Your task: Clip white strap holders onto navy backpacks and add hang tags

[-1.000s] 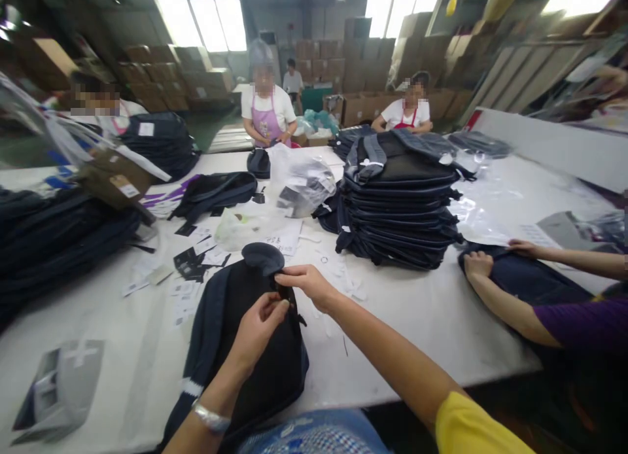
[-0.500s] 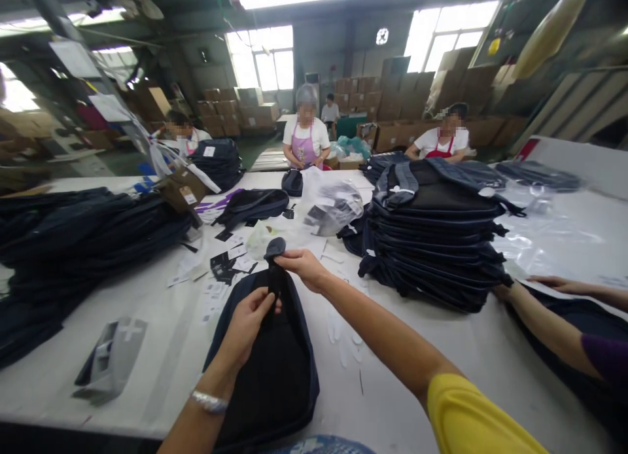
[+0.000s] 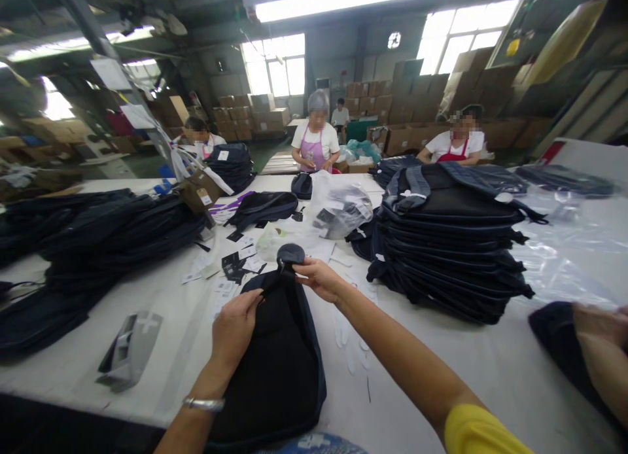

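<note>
Left hand: the left hand (image 3: 235,326) pinches a fold of dark fabric at the near-left top edge of a dark backpack (image 3: 275,369), fingers closed on the cloth.
Right hand: the right hand (image 3: 318,277) grips the backpack's handle loop (image 3: 289,254) at its far end, fingers curled round it.
Backpack: lies flat on the white worktop (image 3: 441,369) between both forearms, its near end running off the worktop's front edge toward the person.
Open room, right: bare worktop lies just right of the right forearm, with a few small white slips (image 3: 349,339) on it, up to a tall stack of dark bags (image 3: 451,244).
Open room, left: a grey card packet (image 3: 130,349) lies left of the left hand near the front edge, with bare worktop between them; beyond it stand heaps of dark bags (image 3: 98,238).
Ahead of the hands: scattered black and white tags (image 3: 235,264) and a clear plastic bag (image 3: 338,209).
Far right: another person's forearm (image 3: 601,349) rests on a dark bag at the worktop's edge.
Across the worktop: three people stand or sit facing this way.
</note>
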A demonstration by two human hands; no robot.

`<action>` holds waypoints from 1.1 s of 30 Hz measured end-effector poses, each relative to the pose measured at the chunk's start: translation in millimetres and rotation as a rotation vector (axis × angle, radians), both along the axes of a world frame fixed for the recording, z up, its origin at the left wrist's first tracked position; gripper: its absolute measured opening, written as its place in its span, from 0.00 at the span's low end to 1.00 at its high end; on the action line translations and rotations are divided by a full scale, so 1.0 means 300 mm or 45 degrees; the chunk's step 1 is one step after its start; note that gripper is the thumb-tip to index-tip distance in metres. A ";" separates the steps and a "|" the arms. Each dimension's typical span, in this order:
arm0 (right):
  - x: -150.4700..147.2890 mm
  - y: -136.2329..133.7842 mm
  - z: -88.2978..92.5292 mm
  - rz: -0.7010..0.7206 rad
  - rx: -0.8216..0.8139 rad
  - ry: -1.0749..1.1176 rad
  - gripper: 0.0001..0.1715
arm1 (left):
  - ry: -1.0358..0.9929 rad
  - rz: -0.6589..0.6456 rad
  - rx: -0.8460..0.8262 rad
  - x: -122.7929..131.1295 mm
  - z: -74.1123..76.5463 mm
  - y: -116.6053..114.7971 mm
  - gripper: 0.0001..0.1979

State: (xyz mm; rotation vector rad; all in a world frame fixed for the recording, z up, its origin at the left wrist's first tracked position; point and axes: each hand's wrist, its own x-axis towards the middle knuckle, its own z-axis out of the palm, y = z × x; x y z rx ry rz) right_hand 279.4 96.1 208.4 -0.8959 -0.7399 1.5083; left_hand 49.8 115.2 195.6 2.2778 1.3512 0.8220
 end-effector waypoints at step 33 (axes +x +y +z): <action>-0.075 0.055 -0.106 -0.540 0.104 -0.124 0.20 | -0.778 -0.035 -0.561 0.220 -0.214 -0.099 0.15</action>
